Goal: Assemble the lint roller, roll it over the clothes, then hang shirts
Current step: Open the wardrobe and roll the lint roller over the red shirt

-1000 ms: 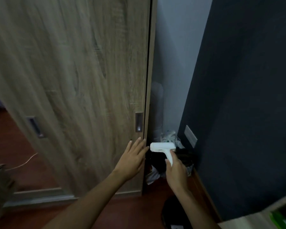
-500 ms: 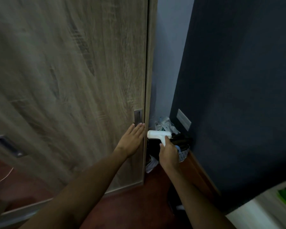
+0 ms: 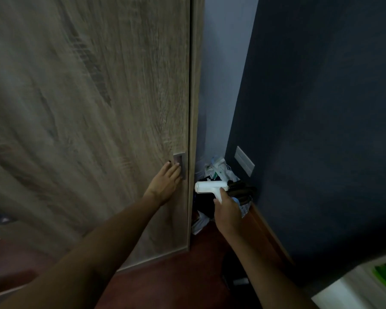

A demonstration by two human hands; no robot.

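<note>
Lint roller (image 3: 211, 188) beside wardrobe door (image 3: 98, 108)

1. Left hand (image 3: 166, 182) flat on wooden door (image 3: 87, 130), fingertips at recessed handle (image 3: 180, 163).
2. Right hand (image 3: 226, 210) gripping white lint roller (image 3: 211, 188) by its stem, roller head level.
3. Heap of bags (image 3: 218, 172) in the corner beyond, beside dark wall (image 3: 321, 130).
4. Red-brown floor (image 3: 176, 275) below.
</note>
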